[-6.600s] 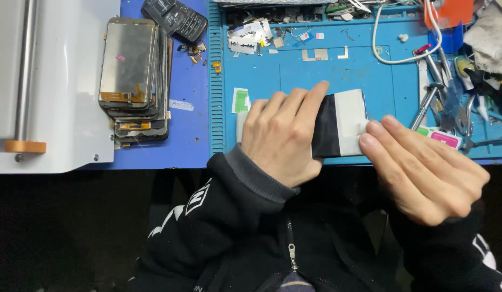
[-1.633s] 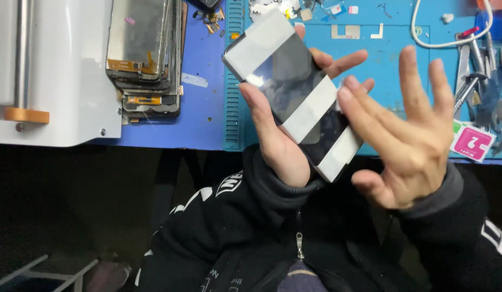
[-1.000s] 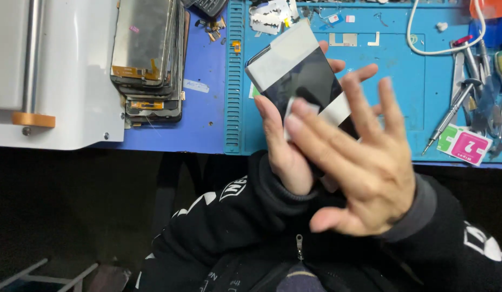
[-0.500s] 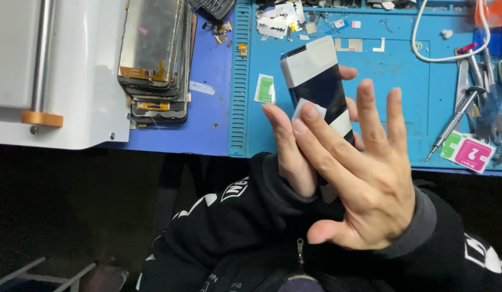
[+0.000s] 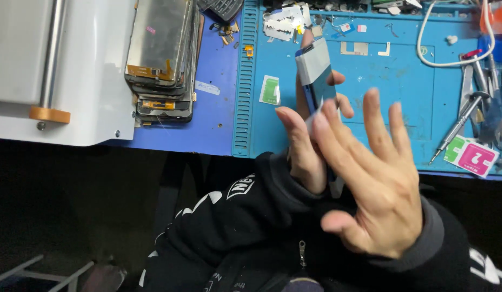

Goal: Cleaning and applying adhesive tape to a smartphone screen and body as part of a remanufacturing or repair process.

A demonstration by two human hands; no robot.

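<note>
Over the near edge of the desk, I am holding a phone upright and nearly edge-on in my left hand, the thumb and fingers clamped on its lower half. A pale protective sheet is covering its upper part, and a white tab is showing where my right hand is meeting it. That hand is spread wide, fingers apart, gripping nothing, with the forefinger tip touching the phone's side. I am judging the work as midway: the sheet is still sitting on the phone, so the peeling or smoothing is not finished. On the blue mat behind the phone, a green sticker is lying near the mat's left edge, and a pink and green packet is resting by the near right corner beside some screwdrivers. A stack of screens is sitting toward the far left, next to a white machine.
</note>
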